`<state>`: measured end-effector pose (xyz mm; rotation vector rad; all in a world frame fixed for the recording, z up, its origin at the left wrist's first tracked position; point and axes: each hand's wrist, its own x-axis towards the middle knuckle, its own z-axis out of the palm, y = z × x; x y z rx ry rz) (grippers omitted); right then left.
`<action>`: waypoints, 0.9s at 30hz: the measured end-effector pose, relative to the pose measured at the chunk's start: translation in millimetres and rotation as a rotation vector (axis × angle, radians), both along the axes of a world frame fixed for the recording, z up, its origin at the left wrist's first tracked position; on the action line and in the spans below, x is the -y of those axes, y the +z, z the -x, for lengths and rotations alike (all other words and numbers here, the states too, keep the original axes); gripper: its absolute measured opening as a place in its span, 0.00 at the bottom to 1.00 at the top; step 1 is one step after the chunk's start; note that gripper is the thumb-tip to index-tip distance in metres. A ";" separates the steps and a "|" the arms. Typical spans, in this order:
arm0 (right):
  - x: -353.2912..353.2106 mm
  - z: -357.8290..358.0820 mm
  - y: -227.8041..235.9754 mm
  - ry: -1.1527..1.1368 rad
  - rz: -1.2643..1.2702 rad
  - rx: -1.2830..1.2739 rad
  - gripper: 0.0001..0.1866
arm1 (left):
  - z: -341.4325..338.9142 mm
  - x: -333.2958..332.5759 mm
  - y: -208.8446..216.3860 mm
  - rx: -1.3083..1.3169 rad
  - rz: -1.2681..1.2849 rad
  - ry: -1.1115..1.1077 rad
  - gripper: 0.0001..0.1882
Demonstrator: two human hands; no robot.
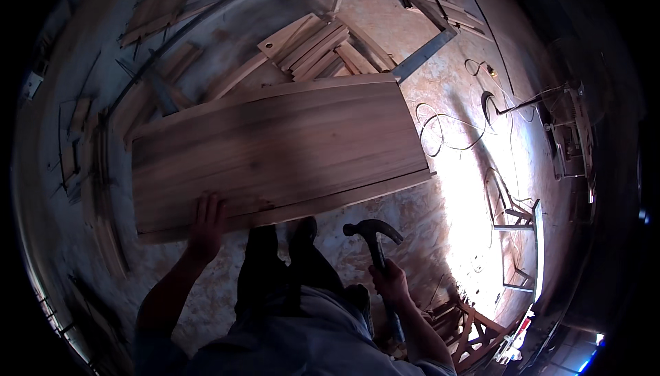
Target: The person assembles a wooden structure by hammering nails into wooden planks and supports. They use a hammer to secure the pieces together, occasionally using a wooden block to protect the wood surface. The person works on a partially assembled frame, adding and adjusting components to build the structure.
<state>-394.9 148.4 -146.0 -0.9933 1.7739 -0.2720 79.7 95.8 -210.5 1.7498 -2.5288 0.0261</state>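
A large panel of joined wooden boards [275, 149] lies flat in front of me, its near edge by my legs. My left hand [205, 223] rests flat on the panel's near left edge, fingers spread. A claw hammer [375, 235] is gripped by its handle in my right hand [390, 281], its dark head pointing up and left, just off the panel's near right corner. My dark trousers and feet show between the two hands.
A stack of short planks [313, 49] lies beyond the panel. Long strips and curved wood pieces [165, 53] cover the left floor. Cables [447, 128] trail at right near a metal stand [526, 238]. A wooden frame [474, 331] sits at lower right.
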 end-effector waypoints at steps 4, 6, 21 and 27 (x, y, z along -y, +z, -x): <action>-5.8 13.2 -6.3 -0.080 -0.058 -0.027 0.12 | 13.2 2.1 46.5 0.014 -0.002 -0.049 0.24; -5.0 14.4 -2.6 -0.094 -0.053 -0.008 0.13 | 15.8 -1.6 62.8 0.036 -0.031 -0.067 0.24; 7.8 14.7 -18.9 -0.177 -0.019 0.077 0.13 | -53.1 143.6 259.4 -0.108 -0.231 0.091 0.25; 4.0 10.4 -29.5 -0.215 -0.060 0.103 0.14 | -70.4 209.2 269.5 -0.273 -0.316 0.183 0.22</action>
